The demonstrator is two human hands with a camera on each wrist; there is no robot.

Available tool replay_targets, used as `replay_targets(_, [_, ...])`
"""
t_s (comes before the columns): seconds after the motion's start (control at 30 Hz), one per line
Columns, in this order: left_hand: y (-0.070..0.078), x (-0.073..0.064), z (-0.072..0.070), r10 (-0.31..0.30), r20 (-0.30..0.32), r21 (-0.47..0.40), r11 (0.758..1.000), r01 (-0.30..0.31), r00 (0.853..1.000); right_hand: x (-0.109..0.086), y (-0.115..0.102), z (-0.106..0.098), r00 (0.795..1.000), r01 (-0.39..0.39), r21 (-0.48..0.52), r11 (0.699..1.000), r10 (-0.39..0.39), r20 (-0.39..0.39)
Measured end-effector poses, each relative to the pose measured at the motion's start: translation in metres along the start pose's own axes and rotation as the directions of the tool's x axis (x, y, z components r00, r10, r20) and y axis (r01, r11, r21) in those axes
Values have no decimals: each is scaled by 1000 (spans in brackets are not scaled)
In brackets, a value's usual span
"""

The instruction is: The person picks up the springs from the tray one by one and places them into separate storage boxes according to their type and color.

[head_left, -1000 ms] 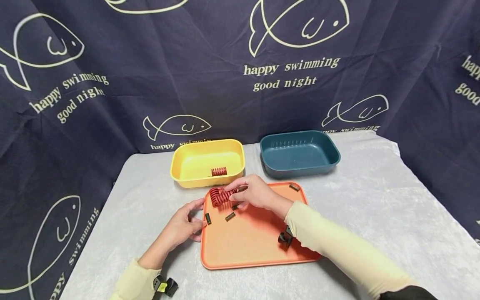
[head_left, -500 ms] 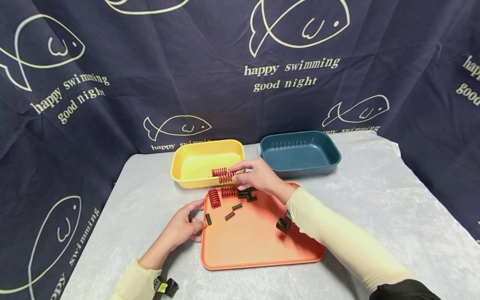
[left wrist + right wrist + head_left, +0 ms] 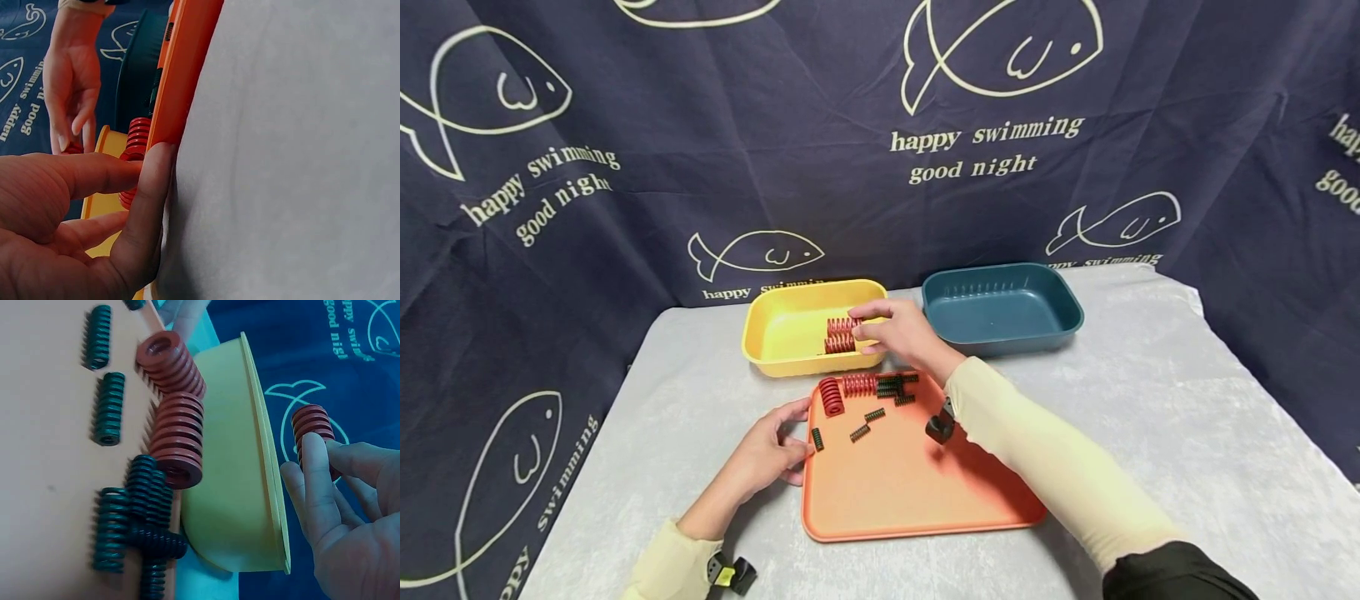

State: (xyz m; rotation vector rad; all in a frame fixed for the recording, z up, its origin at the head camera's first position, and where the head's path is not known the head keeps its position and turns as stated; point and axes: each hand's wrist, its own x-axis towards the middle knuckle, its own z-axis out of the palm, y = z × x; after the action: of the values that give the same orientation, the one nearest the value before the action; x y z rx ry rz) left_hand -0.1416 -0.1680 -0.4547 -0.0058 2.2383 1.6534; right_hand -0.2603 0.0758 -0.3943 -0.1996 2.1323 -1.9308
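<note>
The right hand (image 3: 891,329), its fingers closed in a pinch, holds a thick red metal coil spring (image 3: 312,422) over a rounded yellow plastic bin (image 3: 775,367); a second red spring (image 3: 838,344) lies inside that bin; the left hand (image 3: 771,446) grips the left rim of a flat orange plastic tray (image 3: 917,492), thumb and fingers at its edge; on the tray lie two more red springs (image 3: 831,397) and several thinner dark green coil springs (image 3: 860,433), some clustered near the far edge; right of the yellow bin, a deep blue plastic bin (image 3: 1000,337) stands on the grey surface (image 3: 1165,417).
</note>
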Motion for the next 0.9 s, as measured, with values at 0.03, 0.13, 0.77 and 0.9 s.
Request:
replay_targets(0.03, [0,0,0,-1,0,2,1000,1,1000,3,0,1,1000,2,9,1000,-2,-7])
replay_targets(0.13, [1,0,0,-4,0,7,1000,4,1000,12,-2,3,999,5,18,1000,-4,-45])
replay_targets(0.77, [0,-1,0,-1,3,-9,1000,1,1000,56,10,41,977,-62,-352,934,-15,-212])
replay_targets(0.9, [-1,-1,0,0,4,-18,1000,0,1000,57,10,46,977,-77,-493,867,-33,-210])
